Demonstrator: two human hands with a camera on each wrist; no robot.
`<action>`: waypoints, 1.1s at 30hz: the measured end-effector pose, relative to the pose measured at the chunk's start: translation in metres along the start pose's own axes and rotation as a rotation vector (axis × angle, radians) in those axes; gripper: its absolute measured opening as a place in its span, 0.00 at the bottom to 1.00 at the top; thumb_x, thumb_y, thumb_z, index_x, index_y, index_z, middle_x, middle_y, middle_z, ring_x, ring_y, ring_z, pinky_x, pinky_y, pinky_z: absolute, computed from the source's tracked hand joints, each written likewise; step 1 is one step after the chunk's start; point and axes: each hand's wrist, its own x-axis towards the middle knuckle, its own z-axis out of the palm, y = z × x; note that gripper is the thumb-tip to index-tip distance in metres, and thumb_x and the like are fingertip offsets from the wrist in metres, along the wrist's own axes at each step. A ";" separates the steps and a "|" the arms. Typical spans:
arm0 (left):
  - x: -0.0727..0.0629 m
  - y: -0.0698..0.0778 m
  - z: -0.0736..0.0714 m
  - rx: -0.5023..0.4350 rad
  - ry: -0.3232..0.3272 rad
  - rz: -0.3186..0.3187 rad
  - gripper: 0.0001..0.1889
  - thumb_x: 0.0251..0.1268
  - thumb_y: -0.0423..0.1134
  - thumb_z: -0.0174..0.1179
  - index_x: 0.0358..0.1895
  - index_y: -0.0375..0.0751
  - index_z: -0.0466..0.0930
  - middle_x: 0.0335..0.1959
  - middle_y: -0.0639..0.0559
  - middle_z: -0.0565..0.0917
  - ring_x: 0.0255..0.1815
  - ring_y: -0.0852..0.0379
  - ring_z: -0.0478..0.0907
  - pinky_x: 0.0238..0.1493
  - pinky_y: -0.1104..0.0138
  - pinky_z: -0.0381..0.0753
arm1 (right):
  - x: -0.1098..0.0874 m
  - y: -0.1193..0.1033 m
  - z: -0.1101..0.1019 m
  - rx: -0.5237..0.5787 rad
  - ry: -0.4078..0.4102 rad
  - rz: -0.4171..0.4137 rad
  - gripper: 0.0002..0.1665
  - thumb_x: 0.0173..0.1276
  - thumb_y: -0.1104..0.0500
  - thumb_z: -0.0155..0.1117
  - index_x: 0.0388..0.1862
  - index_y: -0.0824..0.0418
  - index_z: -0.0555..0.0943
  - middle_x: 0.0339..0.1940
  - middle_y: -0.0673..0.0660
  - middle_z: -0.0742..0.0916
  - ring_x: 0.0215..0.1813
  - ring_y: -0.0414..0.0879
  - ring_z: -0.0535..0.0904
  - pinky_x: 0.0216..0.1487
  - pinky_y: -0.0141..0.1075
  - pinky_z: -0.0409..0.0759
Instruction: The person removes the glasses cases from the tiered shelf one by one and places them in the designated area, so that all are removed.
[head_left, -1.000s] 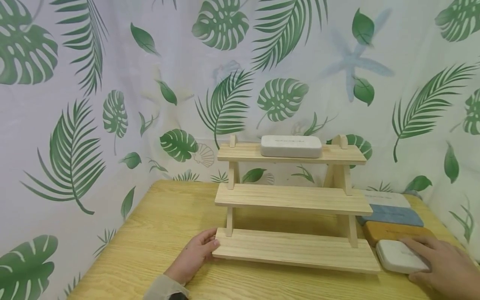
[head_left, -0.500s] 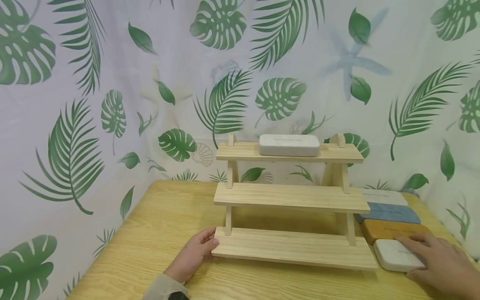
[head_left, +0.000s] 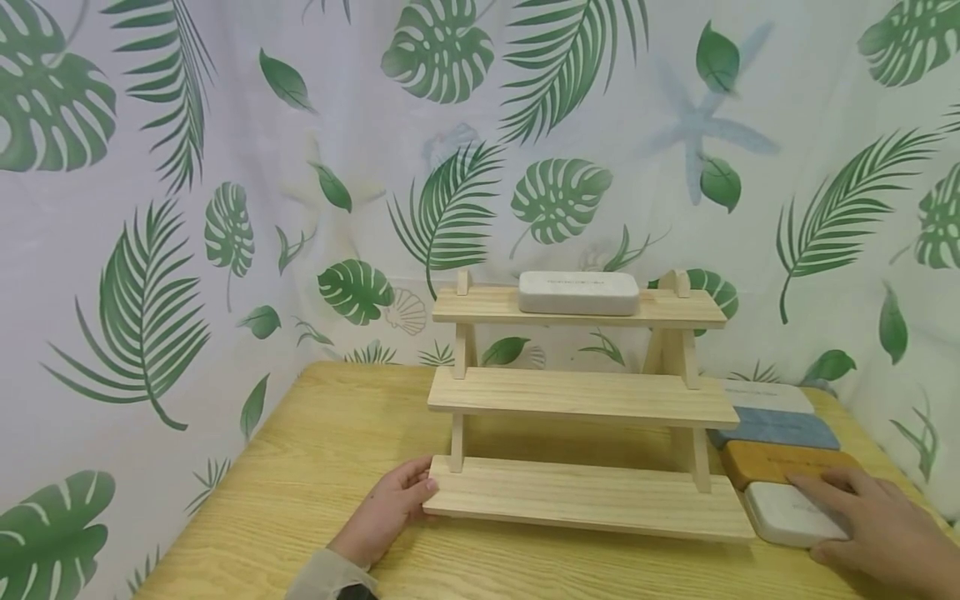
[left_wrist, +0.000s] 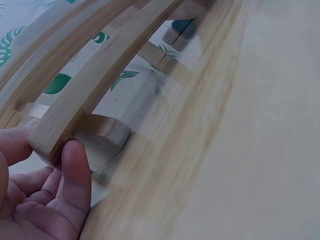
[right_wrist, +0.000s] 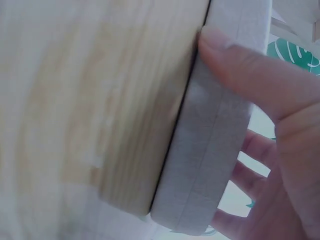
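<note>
A three-tier wooden display stand (head_left: 585, 496) stands on the table. My left hand (head_left: 390, 506) pinches the left end of its lowest shelf. In the left wrist view the thumb of the left hand (left_wrist: 47, 200) presses the edge of that shelf (left_wrist: 95, 75), fingers on the other side. At the right front my right hand (head_left: 881, 525) grips a white glasses case (head_left: 791, 512) lying on the table. The right wrist view has the thumb of the right hand (right_wrist: 280, 115) along one side of the white case (right_wrist: 200, 150), with fingers at the opposite side.
Another white case (head_left: 577, 293) lies on the top shelf. Behind the gripped case lie an orange case (head_left: 783, 461), a blue case (head_left: 787, 427) and a further white case (head_left: 772, 396), in a row beside the stand. A leaf-patterned curtain (head_left: 247, 125) surrounds the table (head_left: 300, 467).
</note>
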 end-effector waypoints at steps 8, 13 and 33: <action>0.002 -0.003 -0.001 0.000 0.000 -0.005 0.37 0.78 0.48 0.56 0.78 0.28 0.54 0.60 0.39 0.77 0.55 0.47 0.79 0.49 0.58 0.83 | 0.005 -0.004 -0.006 0.019 0.013 0.054 0.61 0.48 0.19 0.68 0.67 0.62 0.77 0.59 0.75 0.75 0.51 0.78 0.73 0.42 0.70 0.74; 0.002 -0.003 -0.001 0.002 0.003 -0.011 0.38 0.78 0.48 0.56 0.78 0.28 0.53 0.61 0.39 0.76 0.55 0.47 0.79 0.49 0.58 0.83 | 0.007 -0.011 -0.016 0.029 0.084 0.004 0.56 0.53 0.25 0.72 0.68 0.64 0.76 0.60 0.77 0.75 0.53 0.79 0.74 0.42 0.71 0.74; -0.001 0.001 0.001 -0.005 0.005 -0.012 0.37 0.80 0.47 0.55 0.79 0.29 0.51 0.65 0.38 0.74 0.58 0.48 0.78 0.49 0.58 0.82 | 0.031 -0.058 -0.069 0.086 0.301 -0.122 0.58 0.53 0.35 0.79 0.79 0.51 0.65 0.68 0.71 0.72 0.63 0.75 0.65 0.51 0.73 0.67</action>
